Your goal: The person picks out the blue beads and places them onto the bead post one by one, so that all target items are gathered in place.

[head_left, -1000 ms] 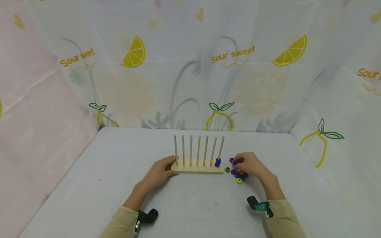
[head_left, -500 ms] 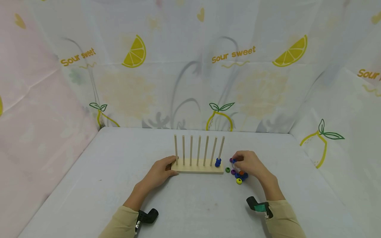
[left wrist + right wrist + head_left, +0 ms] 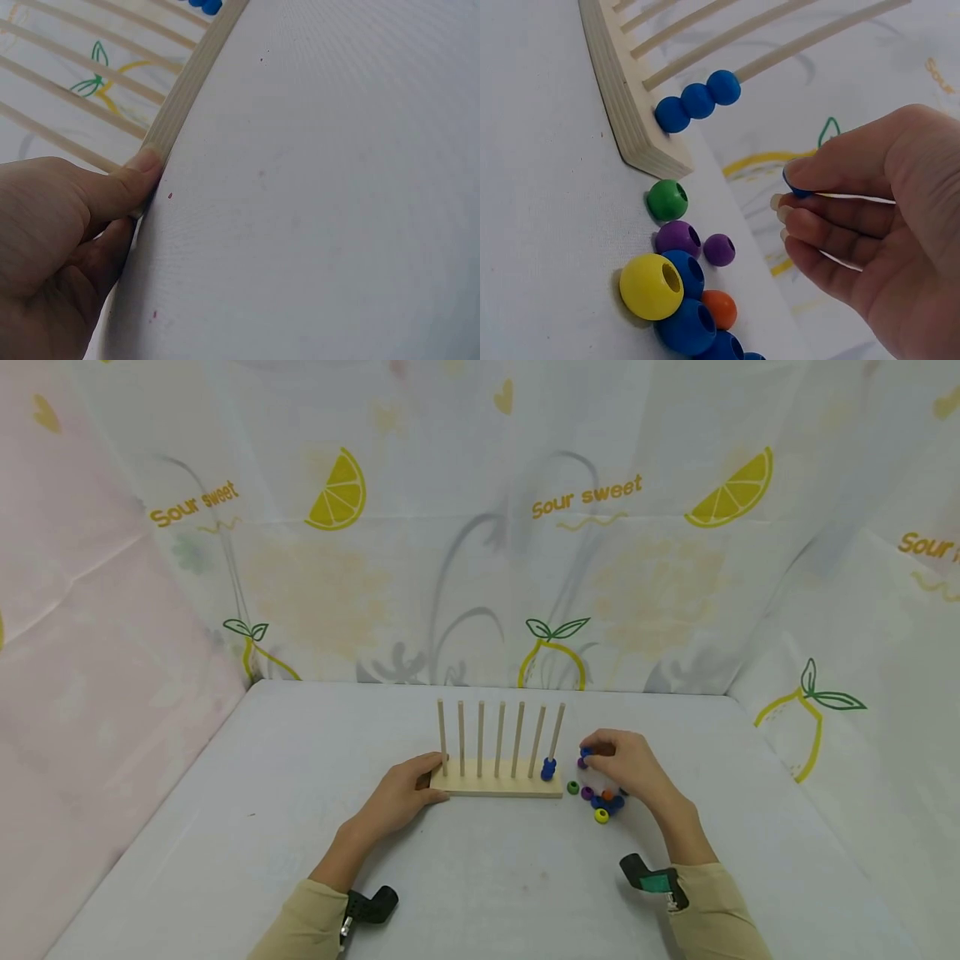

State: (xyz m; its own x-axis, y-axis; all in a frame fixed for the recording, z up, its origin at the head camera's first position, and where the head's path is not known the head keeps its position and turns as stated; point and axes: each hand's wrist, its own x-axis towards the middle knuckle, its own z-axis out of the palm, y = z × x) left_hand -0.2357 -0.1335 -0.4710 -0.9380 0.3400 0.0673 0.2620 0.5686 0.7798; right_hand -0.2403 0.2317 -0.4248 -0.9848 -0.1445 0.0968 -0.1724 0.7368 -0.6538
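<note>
A wooden peg rack with a row of upright pegs stands mid-table. Three blue beads are threaded on its rightmost peg. At the rack's left end my left hand grips the base, thumb along the front edge. Between thumb and fingertips my right hand pinches a blue bead, raised off the table just right of the rack; the fingers cover most of it. Below that hand lie loose beads: a green bead, a yellow bead, an orange bead, two purple beads and several blue ones.
A white cloth covers the table. Printed fabric with lemon drawings hangs behind and at the sides. Each wrist carries a black camera mount.
My right hand has lifted the blue bead from the loose beads and moved slightly up and away, towards the back of the table. The left hand and rack have stayed in place.
</note>
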